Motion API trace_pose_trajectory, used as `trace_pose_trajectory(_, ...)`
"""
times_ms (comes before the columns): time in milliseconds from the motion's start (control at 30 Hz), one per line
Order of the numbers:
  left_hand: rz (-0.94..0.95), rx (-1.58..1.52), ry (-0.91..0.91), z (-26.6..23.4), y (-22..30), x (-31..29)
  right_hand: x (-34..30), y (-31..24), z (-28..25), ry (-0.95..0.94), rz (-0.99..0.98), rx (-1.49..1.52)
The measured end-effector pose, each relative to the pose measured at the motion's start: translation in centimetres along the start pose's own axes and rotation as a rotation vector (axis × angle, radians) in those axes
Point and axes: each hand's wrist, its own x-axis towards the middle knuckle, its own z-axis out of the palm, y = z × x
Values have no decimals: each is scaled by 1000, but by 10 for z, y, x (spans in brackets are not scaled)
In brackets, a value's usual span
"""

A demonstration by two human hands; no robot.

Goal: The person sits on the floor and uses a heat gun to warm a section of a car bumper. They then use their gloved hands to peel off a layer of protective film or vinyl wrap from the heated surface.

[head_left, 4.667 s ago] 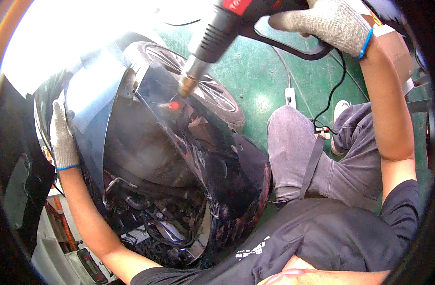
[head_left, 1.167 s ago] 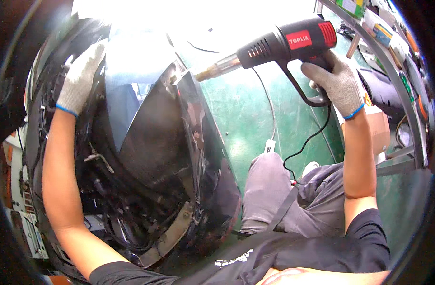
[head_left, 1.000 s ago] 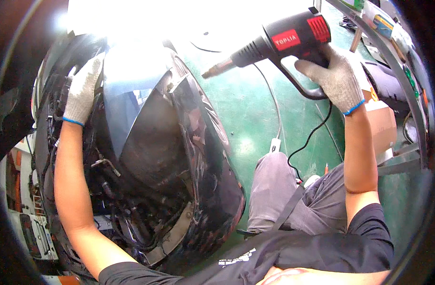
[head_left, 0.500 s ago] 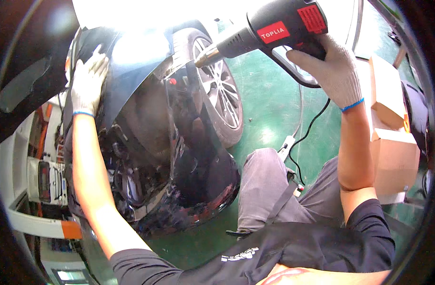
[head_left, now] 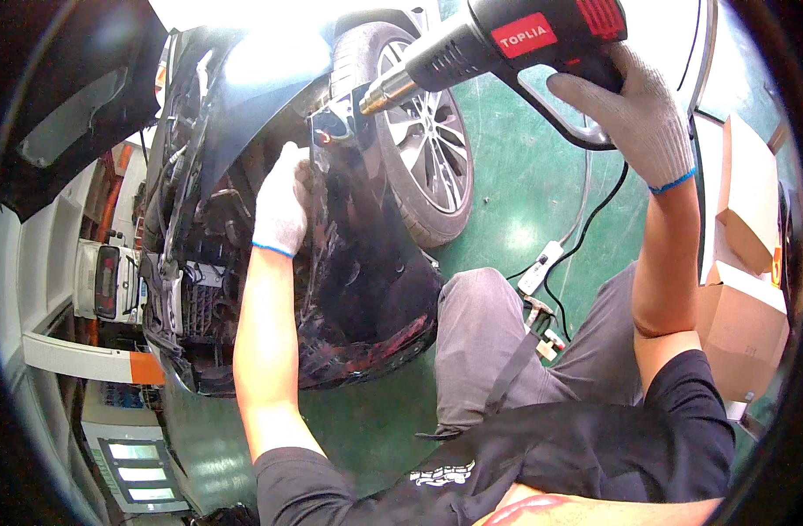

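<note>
My right hand (head_left: 651,118), in a white knitted glove with a blue cuff, is wrapped round the handle of a black heat gun (head_left: 524,44) with red labels. The gun's metal nozzle (head_left: 388,92) points left, close to the upper corner of a scuffed black car bumper (head_left: 357,254), beside the wheel. My left hand (head_left: 283,197), gloved the same way, is closed at the bumper's inner edge, below the nozzle. Its fingertips are partly hidden. A dark fender (head_left: 252,96) with a bright glare lies above the left hand.
The car wheel (head_left: 428,140) stands right of the bumper. A black cord and a white power strip (head_left: 540,267) lie on the green floor (head_left: 515,193) near my knees. Cardboard boxes (head_left: 743,324) stand at right; a white-and-orange beam (head_left: 95,359) is at left.
My left hand has come off the fender, moving right and down to the bumper's edge, and its fingers have closed. The heat gun stays in my right hand near the bumper corner. The view has shifted.
</note>
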Motion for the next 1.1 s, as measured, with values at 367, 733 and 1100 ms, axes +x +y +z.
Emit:
trace_pose_trajectory(367, 76, -334, -430, 43, 16, 35, 1, 6, 5, 74, 24, -47)
trace_pose_trajectory(733, 60, -96, 153, 14, -15, 3, -10, -25, 1, 130, 50, -128)
trace_pose_trajectory(1100, 54, -120, 77, 17, -13, 1, -4, -11, -17, 53, 27, -211)
